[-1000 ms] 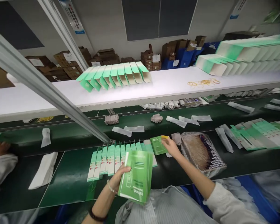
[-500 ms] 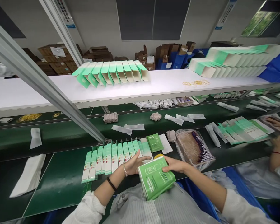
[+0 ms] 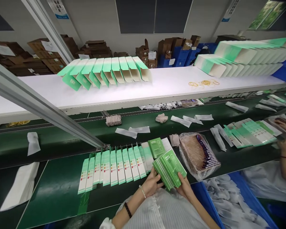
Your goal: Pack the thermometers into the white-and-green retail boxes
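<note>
Our left hand [image 3: 150, 184] and right hand [image 3: 184, 187] curl, partly bent, around a fanned block of smooth green booklets [image 3: 173, 167] at the near edge of the worktop [image 3: 54, 181]. From it, slim card boxes [image 3: 120, 167] overlap at nine o'clock, a crinkled clear bag [image 3: 192, 152] sits at two; flat worktop gives room beyond the boxes.

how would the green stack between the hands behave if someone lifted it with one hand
The green stack would probably slide apart rather than move as one block, since its edges are fanned and no band shows. Single pieces look thin, so they likely bend somewhat. The left hand and right hand both support it; one alone might let some slip.
</note>
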Motion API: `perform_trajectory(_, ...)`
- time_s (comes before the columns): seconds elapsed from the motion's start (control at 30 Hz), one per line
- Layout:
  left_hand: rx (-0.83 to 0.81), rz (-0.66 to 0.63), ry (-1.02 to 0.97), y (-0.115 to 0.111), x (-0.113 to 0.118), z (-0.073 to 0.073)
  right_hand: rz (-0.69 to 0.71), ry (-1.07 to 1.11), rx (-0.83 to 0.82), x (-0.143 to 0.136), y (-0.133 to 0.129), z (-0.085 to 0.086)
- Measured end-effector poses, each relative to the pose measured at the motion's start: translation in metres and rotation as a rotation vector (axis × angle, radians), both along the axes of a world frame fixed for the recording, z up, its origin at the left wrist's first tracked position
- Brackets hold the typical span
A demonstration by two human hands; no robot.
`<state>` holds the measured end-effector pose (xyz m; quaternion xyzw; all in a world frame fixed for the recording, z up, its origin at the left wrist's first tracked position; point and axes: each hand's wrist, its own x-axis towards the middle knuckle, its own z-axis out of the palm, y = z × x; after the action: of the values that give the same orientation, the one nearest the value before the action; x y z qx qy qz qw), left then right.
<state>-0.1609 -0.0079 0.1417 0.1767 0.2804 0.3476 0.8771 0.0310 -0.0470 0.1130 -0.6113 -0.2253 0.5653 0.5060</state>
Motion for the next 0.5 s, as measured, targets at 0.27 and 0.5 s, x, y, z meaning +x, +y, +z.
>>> perform_trajectory(0.27,0.043,0.153,0.17,0.044,0.027,0.0,-0.019,-0.196,0.116,0.003,0.002,0.007)
perform_trajectory(0.5,0.012,0.069,0.217,0.051,0.026,-0.012,0.205,-0.089,0.049,0.023,0.042,0.017)
